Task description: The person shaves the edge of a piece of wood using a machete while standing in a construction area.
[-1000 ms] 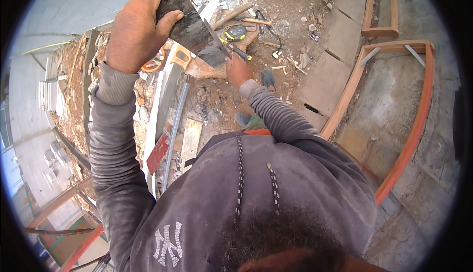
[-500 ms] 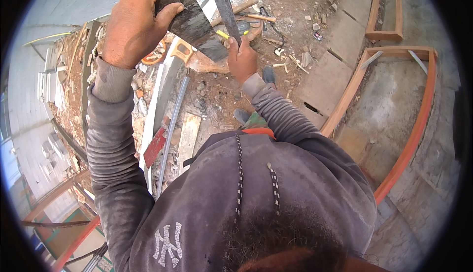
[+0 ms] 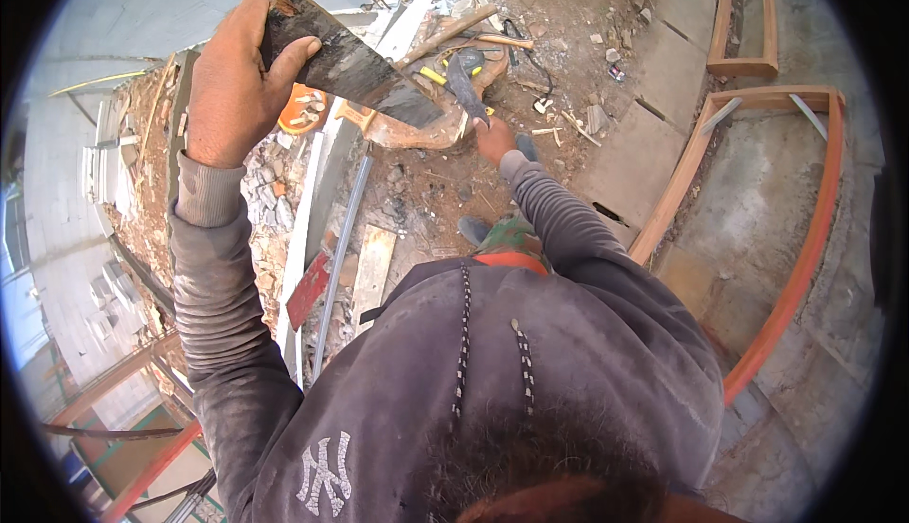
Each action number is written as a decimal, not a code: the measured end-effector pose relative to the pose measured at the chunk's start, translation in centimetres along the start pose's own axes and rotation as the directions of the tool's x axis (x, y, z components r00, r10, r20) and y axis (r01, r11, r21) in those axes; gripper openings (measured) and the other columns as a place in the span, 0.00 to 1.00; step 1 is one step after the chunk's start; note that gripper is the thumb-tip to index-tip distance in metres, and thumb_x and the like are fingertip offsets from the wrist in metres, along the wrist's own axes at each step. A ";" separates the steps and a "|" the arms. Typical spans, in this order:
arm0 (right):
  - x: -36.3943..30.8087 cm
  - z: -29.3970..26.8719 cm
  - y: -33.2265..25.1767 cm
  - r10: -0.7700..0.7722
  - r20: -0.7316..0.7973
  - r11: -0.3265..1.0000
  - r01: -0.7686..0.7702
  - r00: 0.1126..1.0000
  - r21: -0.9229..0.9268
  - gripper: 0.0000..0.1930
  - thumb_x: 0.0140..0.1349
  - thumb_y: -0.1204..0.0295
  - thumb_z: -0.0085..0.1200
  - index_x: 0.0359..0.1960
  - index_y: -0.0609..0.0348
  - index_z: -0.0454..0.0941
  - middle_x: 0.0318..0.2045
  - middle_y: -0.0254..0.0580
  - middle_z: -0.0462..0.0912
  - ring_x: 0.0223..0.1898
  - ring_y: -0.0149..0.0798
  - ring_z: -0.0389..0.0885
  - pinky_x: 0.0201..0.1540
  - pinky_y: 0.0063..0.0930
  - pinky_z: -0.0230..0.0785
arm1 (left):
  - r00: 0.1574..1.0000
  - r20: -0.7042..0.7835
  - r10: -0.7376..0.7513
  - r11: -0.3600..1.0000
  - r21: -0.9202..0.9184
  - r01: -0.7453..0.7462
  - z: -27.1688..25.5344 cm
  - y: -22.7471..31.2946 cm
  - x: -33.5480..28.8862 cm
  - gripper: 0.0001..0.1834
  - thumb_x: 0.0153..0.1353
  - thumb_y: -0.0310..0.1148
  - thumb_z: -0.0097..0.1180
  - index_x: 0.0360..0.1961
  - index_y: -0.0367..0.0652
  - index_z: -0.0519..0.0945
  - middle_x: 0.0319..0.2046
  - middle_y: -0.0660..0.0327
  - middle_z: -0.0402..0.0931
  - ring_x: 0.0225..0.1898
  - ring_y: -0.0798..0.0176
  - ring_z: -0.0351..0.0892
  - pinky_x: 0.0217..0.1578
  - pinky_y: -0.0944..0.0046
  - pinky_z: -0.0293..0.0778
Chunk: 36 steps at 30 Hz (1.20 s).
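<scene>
The right hand (image 3: 493,138) shows only its back — its fingers are hidden around the handle of a hatchet (image 3: 462,80), whose handle cannot be made out. The dark plank (image 3: 350,67) hides part of the wooden block (image 3: 417,131) at its 5 o'clock end. Scattered debris (image 3: 568,97) toward 1 o'clock is too small to identify — chips or stones.

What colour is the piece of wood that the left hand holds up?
The piece of wood in the left hand is dark, nearly black, with a brown broken end; the head view shows it.
</scene>
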State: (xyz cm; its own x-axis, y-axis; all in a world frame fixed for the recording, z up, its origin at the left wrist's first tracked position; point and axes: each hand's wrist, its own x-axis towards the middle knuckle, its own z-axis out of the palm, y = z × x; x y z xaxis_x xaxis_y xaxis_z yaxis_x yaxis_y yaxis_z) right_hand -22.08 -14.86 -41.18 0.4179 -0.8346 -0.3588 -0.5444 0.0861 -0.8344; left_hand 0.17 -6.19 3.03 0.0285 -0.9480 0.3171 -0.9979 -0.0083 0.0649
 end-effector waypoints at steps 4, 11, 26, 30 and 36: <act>-1.4 -0.8 -3.7 -0.149 -0.064 0.984 0.155 0.987 0.091 0.23 0.81 0.53 0.52 0.54 0.63 0.83 0.40 0.64 0.88 0.46 0.65 0.89 0.50 0.52 0.77 | 0.998 0.008 -0.058 0.998 -0.034 0.058 0.1 -0.4 -0.5 0.21 0.69 0.40 0.73 0.46 0.36 0.76 0.35 0.46 0.80 0.36 0.41 0.81 0.40 0.50 0.77; -2.5 1.6 -7.0 -0.297 -0.194 0.954 0.299 0.935 -0.023 0.22 0.82 0.52 0.53 0.55 0.62 0.82 0.36 0.65 0.87 0.39 0.71 0.87 0.43 0.53 0.77 | 0.998 0.022 -0.058 0.998 -0.027 0.059 0.0 0.0 -0.3 0.21 0.68 0.41 0.73 0.46 0.39 0.76 0.34 0.45 0.78 0.37 0.35 0.79 0.39 0.46 0.76; -1.6 1.3 -7.9 -0.325 -0.094 0.937 0.307 0.941 -0.167 0.21 0.82 0.55 0.53 0.53 0.64 0.81 0.35 0.67 0.87 0.41 0.73 0.86 0.42 0.55 0.77 | 0.996 -0.063 0.055 0.998 -0.002 -0.055 0.1 -0.7 -1.2 0.21 0.66 0.39 0.74 0.48 0.38 0.76 0.34 0.45 0.77 0.37 0.36 0.80 0.38 0.46 0.76; -1.6 1.4 -7.3 -0.420 -0.300 0.868 0.476 0.856 0.143 0.23 0.81 0.54 0.53 0.53 0.66 0.82 0.39 0.70 0.87 0.45 0.73 0.86 0.45 0.58 0.78 | 0.998 -0.058 0.030 0.999 -0.009 -0.031 0.3 -0.8 -1.2 0.21 0.66 0.38 0.74 0.48 0.38 0.76 0.34 0.45 0.77 0.37 0.36 0.79 0.38 0.46 0.76; -2.3 2.1 -6.6 -0.081 -0.021 0.976 0.075 0.996 -0.205 0.23 0.82 0.54 0.52 0.52 0.67 0.81 0.36 0.69 0.86 0.43 0.74 0.86 0.43 0.59 0.77 | 0.998 -0.055 0.020 1.000 -0.005 -0.020 0.1 -0.8 -1.4 0.22 0.65 0.37 0.75 0.50 0.38 0.77 0.35 0.45 0.78 0.37 0.36 0.80 0.38 0.47 0.76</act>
State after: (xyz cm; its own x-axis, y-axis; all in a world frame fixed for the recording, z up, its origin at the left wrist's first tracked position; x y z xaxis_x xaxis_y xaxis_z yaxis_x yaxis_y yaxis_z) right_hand -17.93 -12.39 -35.70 0.4455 -0.8500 -0.2812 -0.6489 -0.0902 -0.7555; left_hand 0.88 -4.91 2.48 0.0116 -0.9292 0.3695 -0.9980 0.0124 0.0627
